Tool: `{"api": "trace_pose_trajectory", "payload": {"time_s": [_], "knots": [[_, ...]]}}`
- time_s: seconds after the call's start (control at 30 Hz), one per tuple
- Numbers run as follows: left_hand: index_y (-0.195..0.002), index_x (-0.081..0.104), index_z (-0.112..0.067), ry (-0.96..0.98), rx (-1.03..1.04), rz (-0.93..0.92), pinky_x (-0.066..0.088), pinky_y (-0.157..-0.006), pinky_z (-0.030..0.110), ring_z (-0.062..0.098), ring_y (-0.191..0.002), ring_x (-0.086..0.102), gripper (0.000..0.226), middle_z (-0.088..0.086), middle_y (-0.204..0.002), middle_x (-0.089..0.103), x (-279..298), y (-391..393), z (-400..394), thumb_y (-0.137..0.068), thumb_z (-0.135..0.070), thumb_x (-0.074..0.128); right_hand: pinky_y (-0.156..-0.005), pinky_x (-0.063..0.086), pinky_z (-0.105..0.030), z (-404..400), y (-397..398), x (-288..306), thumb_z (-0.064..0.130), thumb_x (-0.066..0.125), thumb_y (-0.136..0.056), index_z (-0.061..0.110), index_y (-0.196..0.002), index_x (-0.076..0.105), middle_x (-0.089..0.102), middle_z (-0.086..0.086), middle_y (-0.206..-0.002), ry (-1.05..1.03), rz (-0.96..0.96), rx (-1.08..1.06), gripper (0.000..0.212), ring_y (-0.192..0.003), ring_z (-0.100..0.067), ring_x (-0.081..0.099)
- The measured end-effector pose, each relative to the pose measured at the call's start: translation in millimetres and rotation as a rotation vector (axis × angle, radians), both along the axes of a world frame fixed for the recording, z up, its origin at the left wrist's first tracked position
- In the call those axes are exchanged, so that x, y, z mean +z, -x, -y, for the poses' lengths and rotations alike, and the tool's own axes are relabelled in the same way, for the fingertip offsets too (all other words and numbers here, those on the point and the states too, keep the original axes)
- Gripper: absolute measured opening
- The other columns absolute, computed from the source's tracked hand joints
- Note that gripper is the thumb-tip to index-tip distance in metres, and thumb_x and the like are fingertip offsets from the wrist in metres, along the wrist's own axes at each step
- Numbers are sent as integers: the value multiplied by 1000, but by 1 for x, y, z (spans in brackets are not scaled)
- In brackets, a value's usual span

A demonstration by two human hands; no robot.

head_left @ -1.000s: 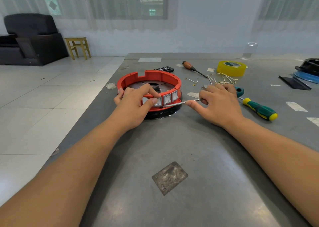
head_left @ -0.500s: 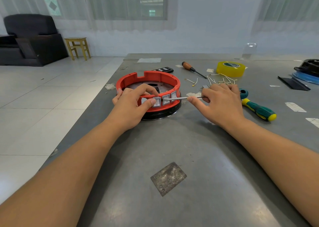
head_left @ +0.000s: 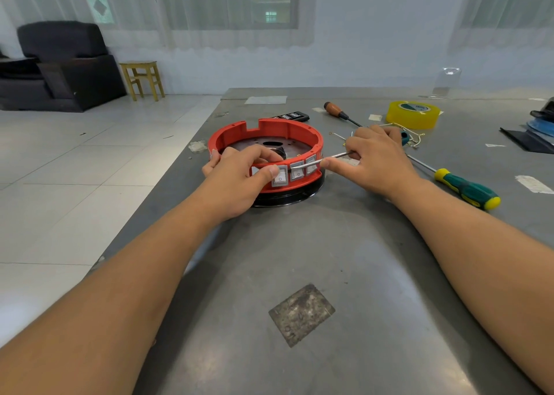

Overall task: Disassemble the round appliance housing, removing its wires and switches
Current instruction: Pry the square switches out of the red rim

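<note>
A round red housing (head_left: 278,129) on a black base stands on the grey metal table (head_left: 329,259). Several grey rocker switches (head_left: 296,170) sit in its near wall. My left hand (head_left: 239,178) grips the near rim, thumb on the leftmost switch, fingers curled inside. My right hand (head_left: 374,163) holds a teal-handled screwdriver (head_left: 335,156); its metal shaft lies across the switches with the tip at the gap beside the middle switch. The handle is mostly hidden in my palm.
A green-and-yellow screwdriver (head_left: 467,190) lies right of my right hand. Behind are a wooden-handled screwdriver (head_left: 337,111), a yellow tape roll (head_left: 412,114), loose thin wires (head_left: 416,138), a black bit case (head_left: 292,115) and black and blue parts (head_left: 536,130) at the far right. The table's left edge runs close to the housing.
The screwdriver tip has slid left along the row of switches, from the rightmost switch toward the middle one. My left hand keeps its hold on the housing.
</note>
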State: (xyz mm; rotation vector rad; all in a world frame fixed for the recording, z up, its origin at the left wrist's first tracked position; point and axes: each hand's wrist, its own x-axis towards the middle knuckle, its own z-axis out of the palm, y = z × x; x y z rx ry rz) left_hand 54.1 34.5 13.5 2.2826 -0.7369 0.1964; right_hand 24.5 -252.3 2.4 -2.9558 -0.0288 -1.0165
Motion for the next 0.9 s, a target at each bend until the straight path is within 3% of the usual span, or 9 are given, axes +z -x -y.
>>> {"api": "trace_pose_trajectory", "payload": {"time_s": [0.23, 0.3, 0.37, 0.5, 0.6, 0.77, 0.9], "knots": [[-114, 52, -53, 25, -26, -21, 20, -125, 59, 6, -119, 31, 16, -17, -113, 56, -2, 2, -4, -107, -40, 56, -80, 20, -35, 5, -13, -3, 95, 22, -80, 23, -65, 47, 48, 5, -75, 24, -32, 39, 78, -82, -19, 45], [-116, 51, -54, 34, -44, -7, 20, -125, 61, 6, -122, 33, 18, -25, -110, 54, -2, 3, -5, -107, -39, 56, -80, 19, -34, 5, -11, -4, 96, 21, -80, 23, -65, 48, 49, 6, -75, 28, -29, 25, 79, -82, -18, 45], [-118, 49, -57, 41, -68, 15, 18, -124, 62, 8, -127, 36, 22, -28, -109, 57, -3, 5, -5, -107, -39, 55, -79, 20, -35, 3, -7, -2, 96, 20, -79, 26, -62, 44, 47, 7, -73, 25, -28, 18, 76, -80, -17, 44], [-112, 52, -58, 61, -55, 66, 15, -123, 64, 10, -129, 41, 20, -16, -120, 63, -7, 7, -5, -106, -40, 57, -80, 26, -37, -1, 4, -2, 97, 19, -79, 28, -59, 37, 48, 7, -73, 37, -2, -25, 73, -81, -18, 45], [-112, 55, -58, 83, -42, 92, 12, -125, 62, 3, -124, 36, 18, -24, -117, 57, -11, 8, -5, -105, -41, 58, -83, 34, -41, -5, 16, -3, 96, 16, -81, 27, -59, 39, 50, 6, -72, 71, 43, -111, 76, -78, -19, 46], [-112, 58, -56, 128, -47, 135, 12, -124, 61, -1, -121, 36, 21, -39, -111, 53, -15, 11, -4, -105, -37, 61, -82, 37, -42, -13, 42, -6, 88, 13, -89, 26, -63, 45, 50, 5, -72, 95, 91, -240, 75, -76, -20, 46], [-109, 59, -56, 146, -34, 142, 13, -125, 60, 2, -122, 39, 21, -28, -108, 60, -15, 14, -4, -104, -35, 61, -81, 36, -42, -21, 62, -12, 77, 21, -94, 26, -67, 43, 49, 6, -75, 68, 68, -235, 62, -79, -21, 48]]}}
